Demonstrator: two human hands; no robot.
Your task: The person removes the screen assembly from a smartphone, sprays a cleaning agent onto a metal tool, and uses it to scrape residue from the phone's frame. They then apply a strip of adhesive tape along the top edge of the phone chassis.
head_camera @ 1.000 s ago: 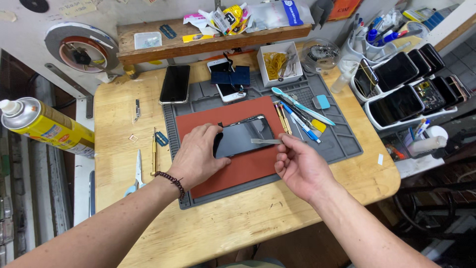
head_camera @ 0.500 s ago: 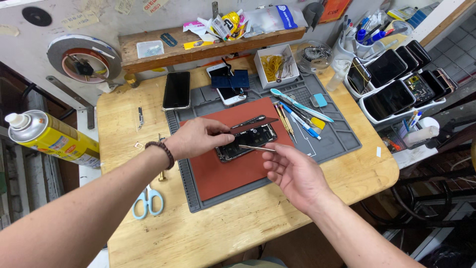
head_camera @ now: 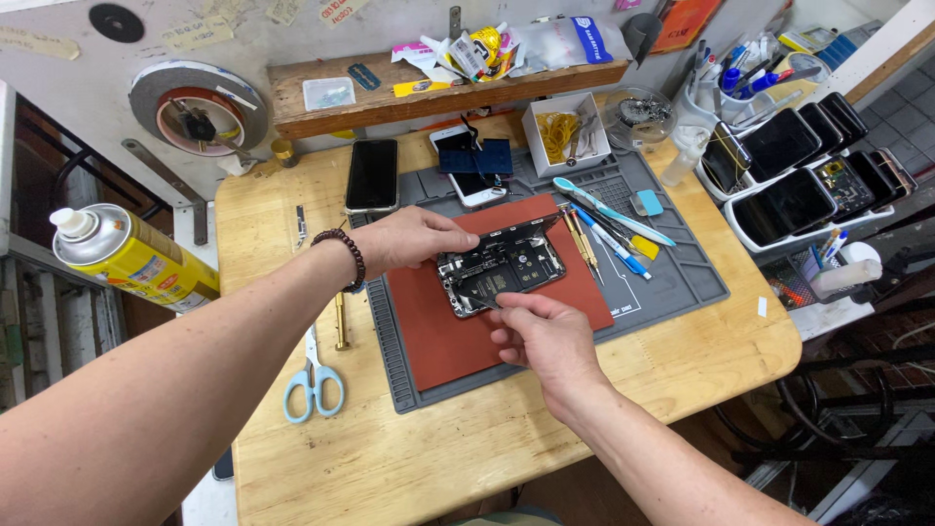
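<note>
Seemingly opened phone [head_camera: 502, 268] lengthwise left-right.

Yellow spray can [head_camera: 131, 258] with red label lay at table's left; dark-screened phones [head_camera: 372, 174] [head_camera: 779, 144] sat behind and right.

Under my hands the opened phone [head_camera: 502, 270] shows glossy metal innards on a matt red rubbery mat [head_camera: 438, 336]; the tabletop [head_camera: 390, 458] is smooth pale wood.

Head camera, looking steeply down from above the bench.
It faces forward over the wooden table [head_camera: 604, 429] toward the back wall, close in over the grey mat [head_camera: 682, 282], both forearms reaching in from the bottom edge; there's only this one view.
</note>
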